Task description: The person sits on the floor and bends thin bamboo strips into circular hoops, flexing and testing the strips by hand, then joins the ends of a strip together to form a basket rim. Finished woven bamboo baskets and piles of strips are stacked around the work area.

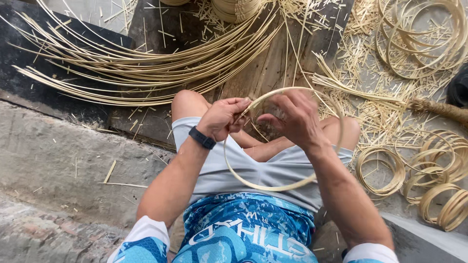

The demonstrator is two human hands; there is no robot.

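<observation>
1. The pale bamboo strip bent into a hoop (234, 170) sits over the lap; hold its overlapping ends flush (probably the fiddly part).
2. Left hand (222, 117) fingers pinch the overlap.
3. Right hand (295, 119) fingers, curled, blurred, touch the hoop's top.
4. Finished pale bamboo rings (380, 170) lie just right.

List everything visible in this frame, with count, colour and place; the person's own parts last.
Bamboo hoop: one, pale tan, held over the lap by both hands.
Long bamboo strips: a large fanned bundle, pale yellow, upper left on the ground.
Finished hoops: several stacks, tan, at right; more loose rings upper right.
Bamboo shavings: many, straw-coloured, scattered at right.
Wooden board: one, brown, ahead of the knees.
Concrete step: grey, at left.
Wristband: one, black, on the left wrist.
Left hand: gripping the hoop's top.
Right hand: on the hoop beside it.
</observation>
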